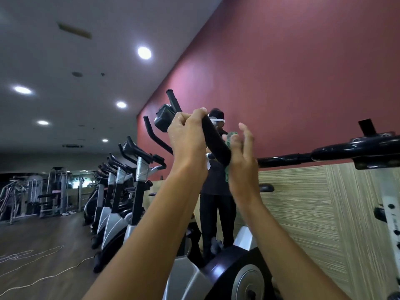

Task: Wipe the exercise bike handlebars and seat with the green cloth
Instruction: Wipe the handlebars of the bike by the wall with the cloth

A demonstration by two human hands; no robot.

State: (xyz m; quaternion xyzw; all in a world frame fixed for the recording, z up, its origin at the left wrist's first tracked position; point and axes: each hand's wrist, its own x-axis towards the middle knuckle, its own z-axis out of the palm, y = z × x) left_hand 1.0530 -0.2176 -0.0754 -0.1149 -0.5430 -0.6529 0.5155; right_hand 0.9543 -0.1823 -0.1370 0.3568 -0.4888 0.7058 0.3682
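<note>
Two hands work at one black handlebar grip (216,141) of the nearest exercise bike (238,276). The left hand (187,137) curls its fingers round the upper end of the grip, beside the black console (164,119). The right hand (242,156) presses the green cloth (229,144) against the far side of the grip, fingers nearly straight (the cloth is mostly hidden; a crumpled green edge shows above and below the palm). Left of the grip, one row of further bikes (121,187) recedes. Five ceiling lights (144,53) glow. Behind the grip stands one person in dark clothes (216,200).
</note>
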